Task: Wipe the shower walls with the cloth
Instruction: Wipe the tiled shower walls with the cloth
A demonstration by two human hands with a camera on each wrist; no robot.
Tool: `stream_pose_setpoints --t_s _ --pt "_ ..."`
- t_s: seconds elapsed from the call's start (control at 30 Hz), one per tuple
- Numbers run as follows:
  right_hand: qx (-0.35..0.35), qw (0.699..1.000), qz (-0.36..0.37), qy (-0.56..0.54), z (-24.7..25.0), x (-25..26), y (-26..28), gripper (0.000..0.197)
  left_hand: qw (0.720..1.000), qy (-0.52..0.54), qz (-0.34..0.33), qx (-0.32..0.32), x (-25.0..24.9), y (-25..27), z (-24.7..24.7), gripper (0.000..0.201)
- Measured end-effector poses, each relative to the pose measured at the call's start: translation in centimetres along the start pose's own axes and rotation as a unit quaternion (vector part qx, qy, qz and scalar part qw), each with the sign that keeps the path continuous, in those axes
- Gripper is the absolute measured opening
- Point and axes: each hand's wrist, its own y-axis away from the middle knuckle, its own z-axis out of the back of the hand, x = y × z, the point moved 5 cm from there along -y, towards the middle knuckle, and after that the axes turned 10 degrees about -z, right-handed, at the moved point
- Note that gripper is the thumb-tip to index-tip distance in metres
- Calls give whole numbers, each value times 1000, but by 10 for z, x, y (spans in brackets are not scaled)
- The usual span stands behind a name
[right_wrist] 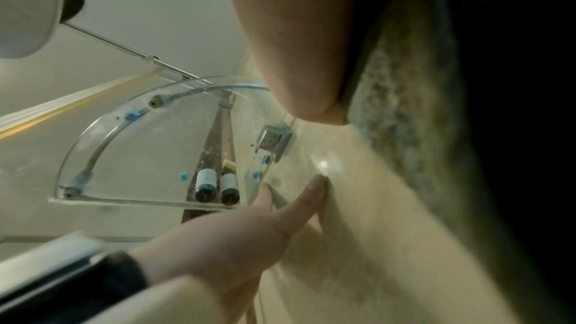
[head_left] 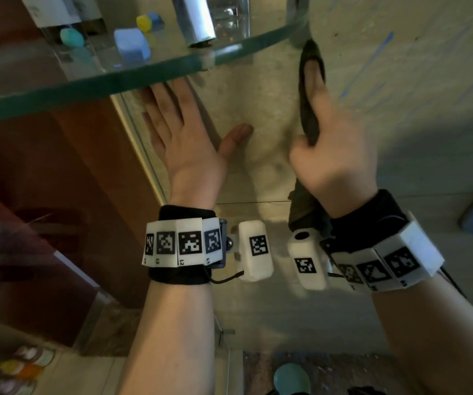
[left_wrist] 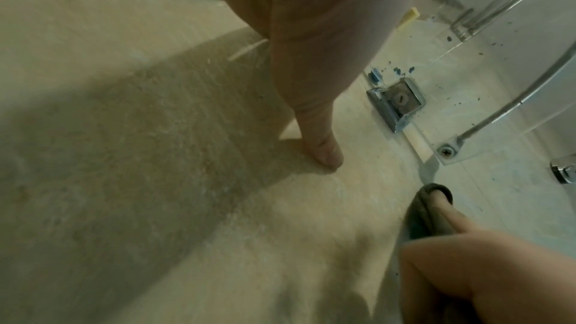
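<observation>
Nearest the wearer, the two hands are up against the beige tiled shower wall (head_left: 261, 115). The left hand (head_left: 185, 138) lies spread and flat on the wall, fingers straight, holding nothing, its fingertips running under the edge of the glass corner shelf (head_left: 115, 81). The right hand (head_left: 329, 143) grips the cloth (head_left: 309, 109), a dark grey-green towel: fingers lie along it and press it to the wall while the thumb closes on its near side, and a tail of the fabric hangs below the wrist. The cloth looks soft, light and limp, with a nubby pile in the right wrist view, so it should fold to any shape and will likely bunch or slip unless a flat palm and fingers spread it; holding it as a folded pad with the loose tail tucked in seems the surest way. I cannot tell whether it is wet. The wall appears hard, glossy and probably slick. Farther off, the shelf is rigid and breakable, held by a metal clip (left_wrist: 396, 104), and the upper wall above it is partly screened by the glass. Blue and yellow lumps (head_left: 131, 44) on the shelf are too blurred to name, as is the metal tube (head_left: 194, 19), which is cut off at the top. The right hand's fingertips are mostly hidden by cloth.
</observation>
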Motion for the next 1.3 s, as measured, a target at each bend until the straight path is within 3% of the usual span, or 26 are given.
stream_pose_setpoints --t_s 0.17,0.3,0.4,0.5,0.67,0.87,1.07,1.17,1.3 --pt "70 996 33 45 -39 -14 17 85 1000 13 -3 -8 2 1 -2 113" --pt "-44 996 78 24 -38 -37 28 81 999 30 -14 -27 -1 6 -3 112" --pt "-96 993 62 10 -35 -52 31 78 999 23 -3 -22 -6 13 -10 120" --pt "-72 996 51 -8 -42 -59 39 79 1000 16 8 -13 -11 20 -20 122" --pt "79 995 8 59 -57 -69 45 80 1000 19 11 -3 -18 31 -30 118" --pt "6 997 -56 56 -42 -92 46 81 999 14 27 26 -24 39 -42 122" --pt "99 993 -46 43 -57 -96 54 81 998 25 47 29 -34 40 -49 126" --pt "91 993 -39 69 -54 -102 53 79 998 26 54 29 -37 41 -52 127" --pt "62 989 -117 73 -46 -126 50 80 997 21 60 34 -38 41 -55 128"
